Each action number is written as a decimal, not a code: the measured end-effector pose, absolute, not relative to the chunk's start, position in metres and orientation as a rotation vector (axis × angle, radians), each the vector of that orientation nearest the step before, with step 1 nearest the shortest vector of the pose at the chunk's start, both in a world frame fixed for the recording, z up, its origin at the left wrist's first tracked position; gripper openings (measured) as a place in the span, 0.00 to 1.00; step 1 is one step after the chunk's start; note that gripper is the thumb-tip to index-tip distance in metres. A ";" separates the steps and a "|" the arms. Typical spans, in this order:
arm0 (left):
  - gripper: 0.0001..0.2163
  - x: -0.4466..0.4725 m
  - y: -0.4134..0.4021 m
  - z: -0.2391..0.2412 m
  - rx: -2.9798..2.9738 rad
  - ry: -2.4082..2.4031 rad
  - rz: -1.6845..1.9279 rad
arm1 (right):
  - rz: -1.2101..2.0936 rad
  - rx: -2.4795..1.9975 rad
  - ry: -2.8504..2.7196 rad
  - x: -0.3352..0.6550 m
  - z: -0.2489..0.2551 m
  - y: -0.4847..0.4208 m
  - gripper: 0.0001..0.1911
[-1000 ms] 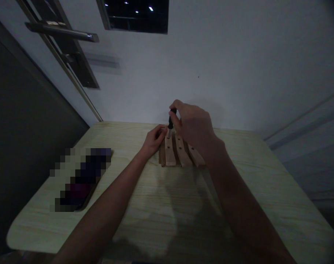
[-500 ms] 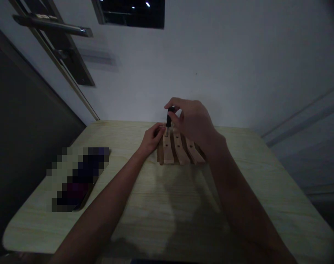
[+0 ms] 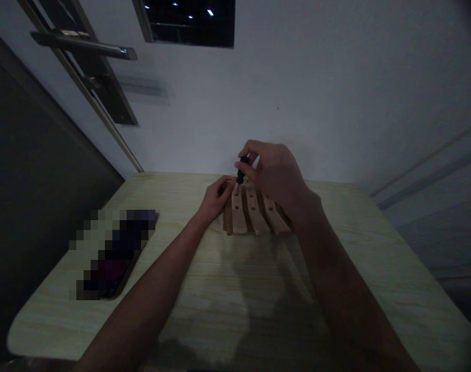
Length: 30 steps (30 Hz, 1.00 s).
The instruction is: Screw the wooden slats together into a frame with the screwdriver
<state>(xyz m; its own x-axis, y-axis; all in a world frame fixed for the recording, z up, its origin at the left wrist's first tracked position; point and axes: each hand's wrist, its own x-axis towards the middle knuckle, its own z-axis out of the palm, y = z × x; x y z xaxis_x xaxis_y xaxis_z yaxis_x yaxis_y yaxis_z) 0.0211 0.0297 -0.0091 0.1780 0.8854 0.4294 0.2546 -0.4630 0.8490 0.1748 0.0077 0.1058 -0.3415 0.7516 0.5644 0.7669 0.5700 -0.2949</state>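
Note:
A small wooden slatted piece (image 3: 254,217) with holes in its slats lies on the pale wooden table (image 3: 228,289) near the far edge. My right hand (image 3: 276,178) pinches the black handle of a small screwdriver (image 3: 241,171), held upright with its tip on the leftmost slat. My left hand (image 3: 216,199) rests against the left end of the wooden piece, fingers curled on it and steadying it.
A dark blurred-out flat object (image 3: 113,253) lies on the left part of the table. A white wall rises just behind the table, with a door and its metal handle (image 3: 84,46) at the upper left. The room is dim.
My right hand's fingers have shifted round the screwdriver handle, as if turning it. The left hand and the wooden piece stay in place.

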 end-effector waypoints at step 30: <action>0.12 0.020 0.033 -0.013 1.824 1.075 1.290 | 0.019 -1.086 -2.184 0.174 0.106 0.008 0.10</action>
